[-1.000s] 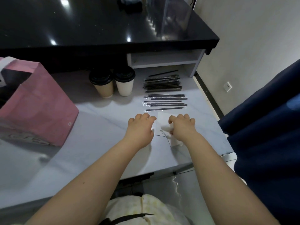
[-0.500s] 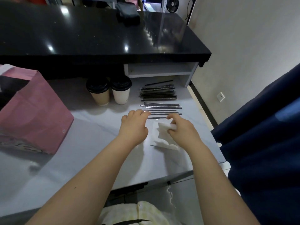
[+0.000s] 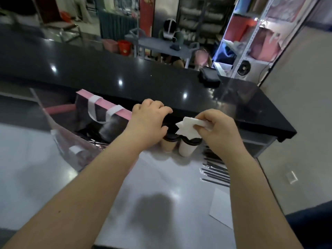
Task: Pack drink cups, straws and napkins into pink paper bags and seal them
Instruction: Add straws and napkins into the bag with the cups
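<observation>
Shelving, a grey cart and pink bags fill the blurred room far behind the white cup (image 3: 187,148), which stands on the pale worktop (image 3: 161,194) and serves as the marker for everything else. Behind the white cup, a long glossy black counter (image 3: 125,78) runs across the view at a higher level. To the left of the white cup, and taller than it, is the pink paper bag (image 3: 107,107), upright with its mouth open and its white handles hanging (much of its near wall is smeared by blur).

Above and just left of the white cup, the left hand (image 3: 149,119) has its knuckles up and its fingers curled over the right end of the bag's far rim, thumb underneath, gripping it. Above and just right of the white cup, the right hand (image 3: 215,130) pinches a small bunch of white napkins (image 3: 188,126), whose pointed corners hang directly over the cup's black lid.

Toward the viewer and to the right of the white cup, a flat white sheet (image 3: 222,207) lies on the worktop. Between that sheet and the cup, on the right, wrapped dark straws (image 3: 215,169) lie in rows, partly hidden by the right forearm. Touching or almost touching the white cup's left side is a brown cup (image 3: 168,144), also with a black lid.
</observation>
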`<state>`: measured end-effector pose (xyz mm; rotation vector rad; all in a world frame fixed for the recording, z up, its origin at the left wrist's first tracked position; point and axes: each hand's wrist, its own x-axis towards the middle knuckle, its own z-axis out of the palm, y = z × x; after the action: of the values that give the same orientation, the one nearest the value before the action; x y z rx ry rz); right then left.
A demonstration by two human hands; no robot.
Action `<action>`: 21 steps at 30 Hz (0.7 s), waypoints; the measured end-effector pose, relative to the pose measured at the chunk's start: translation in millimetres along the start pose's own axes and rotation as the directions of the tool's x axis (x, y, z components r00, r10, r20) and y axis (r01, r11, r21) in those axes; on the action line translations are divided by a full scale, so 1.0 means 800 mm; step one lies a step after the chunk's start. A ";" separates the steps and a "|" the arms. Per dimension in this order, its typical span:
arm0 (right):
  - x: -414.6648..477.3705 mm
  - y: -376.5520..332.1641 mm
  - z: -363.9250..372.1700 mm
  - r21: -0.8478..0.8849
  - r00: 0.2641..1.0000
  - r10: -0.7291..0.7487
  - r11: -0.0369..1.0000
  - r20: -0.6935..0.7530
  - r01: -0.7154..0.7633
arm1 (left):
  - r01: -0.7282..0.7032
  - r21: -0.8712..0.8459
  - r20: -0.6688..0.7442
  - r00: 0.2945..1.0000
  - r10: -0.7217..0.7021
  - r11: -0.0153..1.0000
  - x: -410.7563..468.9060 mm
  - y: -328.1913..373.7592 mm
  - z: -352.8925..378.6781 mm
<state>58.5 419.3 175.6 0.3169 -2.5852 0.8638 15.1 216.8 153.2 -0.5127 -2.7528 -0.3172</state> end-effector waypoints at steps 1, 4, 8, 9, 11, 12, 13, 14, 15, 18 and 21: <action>0.011 -0.015 0.010 0.007 0.999 -0.031 0.999 -0.006 0.032 | 0.006 0.006 0.004 1.000 -0.006 1.000 0.001 -0.019 -0.008; 0.039 -0.055 0.042 0.005 0.996 -0.085 0.996 -0.010 0.085 | 0.029 0.030 0.027 0.999 -0.030 0.999 -0.001 -0.074 -0.027; 0.069 -0.105 0.084 -0.001 0.991 -0.126 0.992 -0.039 0.126 | 0.059 0.027 0.032 0.998 -0.060 0.998 -0.007 -0.150 -0.053; 0.075 -0.118 0.095 0.004 0.988 -0.139 0.990 -0.067 0.140 | 0.069 0.019 0.030 0.997 -0.070 0.997 -0.009 -0.170 -0.059; 0.085 -0.146 0.117 0.026 0.978 -0.165 0.985 -0.130 0.170 | 0.099 0.007 0.030 0.995 -0.099 0.995 -0.015 -0.211 -0.068; 0.088 -0.160 0.130 0.047 0.973 -0.172 0.982 -0.151 0.181 | 0.118 -0.003 0.039 0.992 -0.118 0.993 -0.017 -0.232 -0.072; 0.092 -0.174 0.142 0.079 0.972 -0.168 0.980 -0.162 0.183 | 0.132 -0.014 0.053 0.990 -0.131 0.991 -0.020 -0.253 -0.075; 0.094 -0.187 0.156 0.116 0.974 -0.158 0.977 -0.162 0.177 | 0.139 -0.029 0.069 0.988 -0.136 0.990 -0.023 -0.274 -0.077; 0.097 -0.200 0.169 0.144 0.978 -0.147 0.975 -0.149 0.168 | 0.140 -0.050 0.082 0.987 -0.136 0.989 -0.026 -0.293 -0.079; 0.098 -0.229 0.213 0.171 0.990 -0.112 0.977 -0.083 0.124 | 0.107 -0.149 0.102 0.991 -0.092 0.983 -0.032 -0.339 -0.073; 0.093 -0.240 0.254 0.142 0.999 -0.031 0.989 0.026 0.027 | 0.022 -0.248 0.147 0.989 0.015 0.969 -0.030 -0.363 -0.060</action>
<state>-4.4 137.7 160.0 0.4088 -2.5432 1.0420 -61.9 -68.1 144.2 -0.6159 -2.8727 -0.6572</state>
